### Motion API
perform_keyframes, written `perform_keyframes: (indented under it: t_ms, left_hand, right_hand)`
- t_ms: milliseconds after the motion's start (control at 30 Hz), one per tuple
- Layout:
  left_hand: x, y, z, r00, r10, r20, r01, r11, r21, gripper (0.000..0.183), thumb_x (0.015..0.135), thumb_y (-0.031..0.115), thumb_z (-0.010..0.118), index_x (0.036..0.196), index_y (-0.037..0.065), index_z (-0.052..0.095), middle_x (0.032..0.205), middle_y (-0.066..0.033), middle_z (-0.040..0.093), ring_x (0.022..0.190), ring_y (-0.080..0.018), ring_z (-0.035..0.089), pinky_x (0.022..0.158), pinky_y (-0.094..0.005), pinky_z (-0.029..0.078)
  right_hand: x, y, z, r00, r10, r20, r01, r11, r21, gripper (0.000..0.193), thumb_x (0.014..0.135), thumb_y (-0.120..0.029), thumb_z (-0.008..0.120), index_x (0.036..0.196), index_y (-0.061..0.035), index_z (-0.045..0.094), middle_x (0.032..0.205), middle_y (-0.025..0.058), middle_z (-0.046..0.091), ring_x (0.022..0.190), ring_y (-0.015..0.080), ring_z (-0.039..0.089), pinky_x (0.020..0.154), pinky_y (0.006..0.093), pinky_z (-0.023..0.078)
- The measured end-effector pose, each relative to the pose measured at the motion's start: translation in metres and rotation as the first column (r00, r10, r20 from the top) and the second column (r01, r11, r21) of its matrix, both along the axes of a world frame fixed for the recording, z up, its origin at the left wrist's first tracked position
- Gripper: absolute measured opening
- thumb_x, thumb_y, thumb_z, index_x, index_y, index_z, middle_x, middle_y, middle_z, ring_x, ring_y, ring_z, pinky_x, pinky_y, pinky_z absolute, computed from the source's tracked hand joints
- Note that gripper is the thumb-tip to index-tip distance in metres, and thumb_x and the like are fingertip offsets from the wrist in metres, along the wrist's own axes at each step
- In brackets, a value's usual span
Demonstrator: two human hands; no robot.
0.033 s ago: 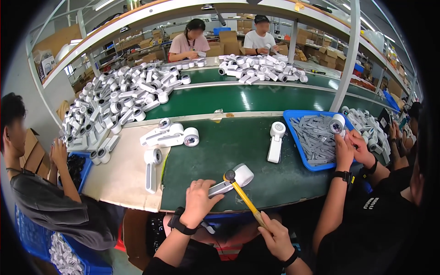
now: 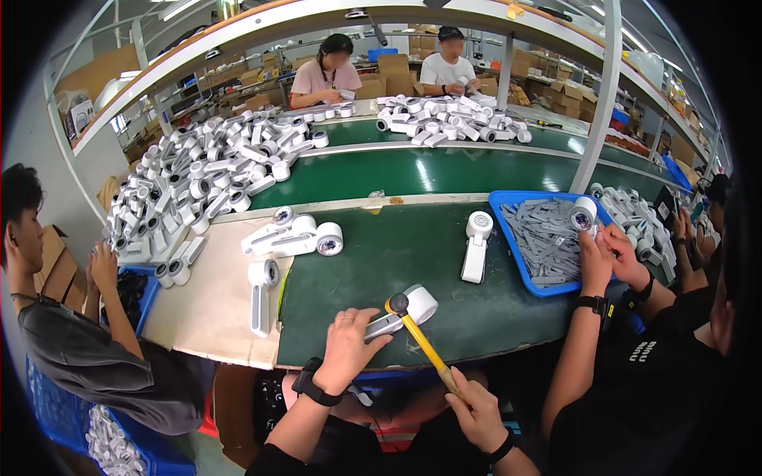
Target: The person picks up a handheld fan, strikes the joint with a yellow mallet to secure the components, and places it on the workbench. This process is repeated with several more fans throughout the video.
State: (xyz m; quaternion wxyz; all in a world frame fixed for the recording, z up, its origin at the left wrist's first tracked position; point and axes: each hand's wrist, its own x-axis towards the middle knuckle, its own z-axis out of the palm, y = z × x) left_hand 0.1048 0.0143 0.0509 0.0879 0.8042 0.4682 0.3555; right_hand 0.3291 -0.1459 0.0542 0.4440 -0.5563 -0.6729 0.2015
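A white handheld fan (image 2: 421, 305) with a grey-striped handle lies on the dark green work surface in front of me. My left hand (image 2: 346, 349) is closed on its handle end, thumb on the near side and fingers on the far side. My right hand (image 2: 476, 411) grips the yellow handle of a hammer (image 2: 425, 343). The hammer's dark round head is over the fan, where the handle meets the round part; whether it touches cannot be told. Another fan (image 2: 475, 252) lies farther off to the right.
Several fans (image 2: 294, 236) lie at the left on a beige board (image 2: 198, 309). A blue tray (image 2: 520, 266) of grey strips stands at the right, beside a co-worker's hands (image 2: 607, 258). Beyond runs a green conveyor (image 2: 381, 170) with fan heaps. Another person (image 2: 79, 341) is at the left.
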Motion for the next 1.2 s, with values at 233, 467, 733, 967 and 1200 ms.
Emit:
perform_keyframes:
  t_ms: [233, 467, 733, 967, 1200]
  left_hand:
    - [-0.014, 0.036, 0.005, 0.997, -0.075, -0.033, 0.077, 0.992, 0.095, 0.034, 0.08, 0.009, 0.074, 0.111, 0.002, 0.063, 0.095, -0.0193, 0.064, 0.093, -0.0395, 0.06, 0.082, -0.046, 0.049]
    - [-0.08, 0.13, -0.002, 0.908, 0.298, -0.294, -0.28, 0.954, 0.102, 0.044, 0.072, 0.019, 0.082, 0.109, 0.007, 0.061, 0.12, -0.0167, 0.058, 0.114, -0.0384, 0.051, 0.096, -0.0501, 0.041]
    - [-0.094, 0.189, -0.005, 0.93, 0.157, -0.331, -0.091, 0.975, 0.205, 0.078, 0.068, 0.041, 0.084, 0.133, 0.013, 0.052, 0.129, -0.0139, 0.053, 0.125, -0.0374, 0.044, 0.106, -0.0495, 0.037]
    - [-0.115, 0.181, 0.0, 0.938, 0.17, -0.303, -0.131, 0.981, 0.145, 0.061, 0.07, 0.043, 0.082, 0.122, 0.017, 0.064, 0.12, -0.0122, 0.053, 0.117, -0.0348, 0.047, 0.097, -0.0496, 0.041]
    - [-0.147, 0.175, -0.019, 0.876, 0.37, -0.309, -0.306, 0.922, 0.237, 0.064, 0.065, 0.044, 0.083, 0.12, 0.016, 0.063, 0.118, -0.0138, 0.053, 0.114, -0.0359, 0.049, 0.096, -0.0513, 0.04]
  right_hand:
    - [0.008, -0.006, -0.025, 0.987, -0.041, -0.155, 0.047, 0.998, 0.035, 0.051, 0.086, 0.001, 0.068, 0.135, 0.0023, 0.055, 0.075, 0.0079, 0.057, 0.063, 0.0135, 0.054, 0.059, 0.0263, 0.043]
    - [0.016, -0.009, -0.035, 0.955, -0.076, -0.285, 0.088, 0.996, 0.028, 0.041, 0.094, -0.003, 0.063, 0.133, 0.0039, 0.056, 0.115, 0.0147, 0.069, 0.102, 0.0206, 0.066, 0.088, 0.0289, 0.05]
    - [0.02, -0.01, -0.043, 0.947, -0.101, -0.306, 0.104, 0.995, -0.006, 0.041, 0.094, -0.004, 0.064, 0.133, 0.0045, 0.056, 0.114, 0.0144, 0.07, 0.097, 0.0187, 0.066, 0.084, 0.0283, 0.05]
    - [0.017, -0.011, -0.042, 0.946, -0.082, -0.314, 0.087, 0.996, 0.0, 0.042, 0.094, -0.005, 0.063, 0.135, 0.0028, 0.055, 0.114, 0.0142, 0.07, 0.093, 0.0164, 0.066, 0.082, 0.0269, 0.05]
    - [0.019, -0.015, -0.05, 0.927, -0.093, -0.363, 0.1, 0.995, 0.001, 0.044, 0.094, -0.005, 0.064, 0.136, 0.0032, 0.054, 0.116, 0.0132, 0.07, 0.094, 0.0154, 0.066, 0.082, 0.0263, 0.05]
